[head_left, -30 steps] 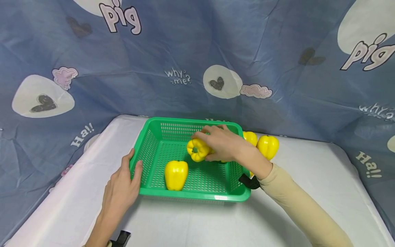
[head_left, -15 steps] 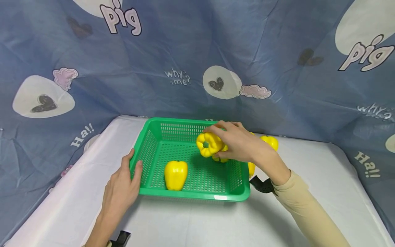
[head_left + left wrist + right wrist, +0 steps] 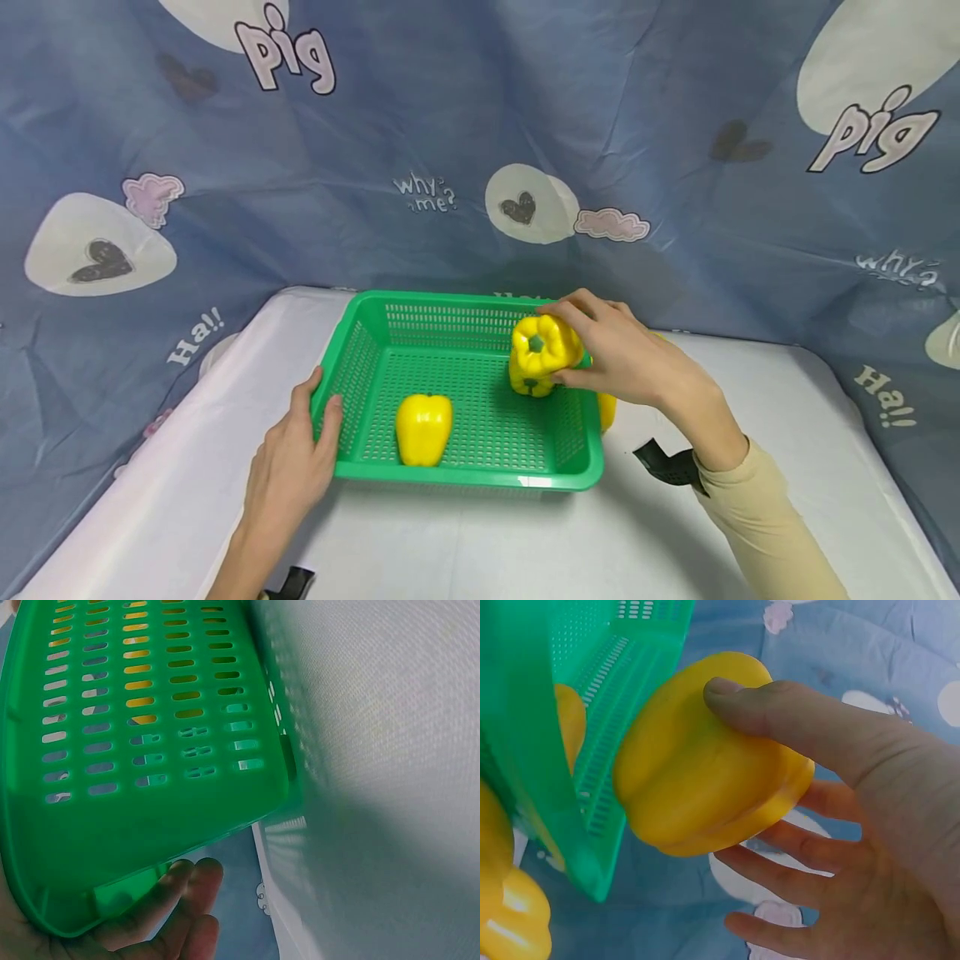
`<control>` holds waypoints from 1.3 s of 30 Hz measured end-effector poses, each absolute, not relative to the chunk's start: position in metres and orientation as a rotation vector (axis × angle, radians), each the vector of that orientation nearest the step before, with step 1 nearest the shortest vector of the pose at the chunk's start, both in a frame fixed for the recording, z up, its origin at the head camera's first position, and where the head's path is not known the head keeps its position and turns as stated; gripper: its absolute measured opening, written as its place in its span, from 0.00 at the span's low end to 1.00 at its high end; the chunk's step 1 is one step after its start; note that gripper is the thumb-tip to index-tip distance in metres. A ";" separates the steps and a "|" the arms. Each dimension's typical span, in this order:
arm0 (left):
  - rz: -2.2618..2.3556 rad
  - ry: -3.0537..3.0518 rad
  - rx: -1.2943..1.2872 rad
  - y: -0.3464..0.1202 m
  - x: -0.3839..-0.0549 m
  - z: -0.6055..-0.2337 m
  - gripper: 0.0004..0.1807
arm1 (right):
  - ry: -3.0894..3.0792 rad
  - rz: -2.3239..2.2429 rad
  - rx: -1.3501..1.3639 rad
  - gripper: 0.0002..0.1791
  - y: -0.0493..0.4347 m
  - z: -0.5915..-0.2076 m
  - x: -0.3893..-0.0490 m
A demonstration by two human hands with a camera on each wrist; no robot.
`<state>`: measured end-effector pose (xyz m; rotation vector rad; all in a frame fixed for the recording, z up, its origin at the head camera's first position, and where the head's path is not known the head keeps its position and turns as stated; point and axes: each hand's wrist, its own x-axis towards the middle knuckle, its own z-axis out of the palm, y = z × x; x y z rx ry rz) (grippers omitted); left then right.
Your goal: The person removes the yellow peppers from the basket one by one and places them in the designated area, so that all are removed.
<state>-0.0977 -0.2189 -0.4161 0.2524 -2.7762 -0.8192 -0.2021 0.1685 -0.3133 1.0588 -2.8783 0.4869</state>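
Note:
A green plastic basket (image 3: 465, 471) with slotted walls stands on the white surface. My left hand (image 3: 296, 454) grips its left rim, thumb on the inner side and fingers outside; the left wrist view shows those fingertips (image 3: 204, 874) beyond the basket wall (image 3: 135, 832). Over the basket's right side, my right hand (image 3: 626, 354) holds a yellow bell pepper (image 3: 543, 343) between thumb and fingers, its green stem end facing left. That pepper (image 3: 697, 765) fills the middle of the right wrist view. Partly hidden below it is another yellow pepper (image 3: 528, 385). One more pepper (image 3: 423, 429) sits at the basket's front left.
Right of the basket, a yellow pepper (image 3: 607, 410) shows partly, with the basket wall and my right arm hiding others. Behind the white-covered table (image 3: 420, 542) hangs a blue printed cloth (image 3: 420, 125).
My right hand has moved right and slightly up with the held pepper, from the basket's middle to its right rim. My left hand stays on the left rim.

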 end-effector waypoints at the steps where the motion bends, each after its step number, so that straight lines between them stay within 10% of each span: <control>1: -0.817 -2.772 0.252 -0.219 -0.098 -0.416 0.35 | -2.879 0.495 1.051 0.42 0.171 -0.313 -0.202; 39: -0.827 -2.778 0.252 -0.218 -0.097 -0.417 0.35 | -3.004 0.592 0.776 0.26 0.242 -0.329 -0.185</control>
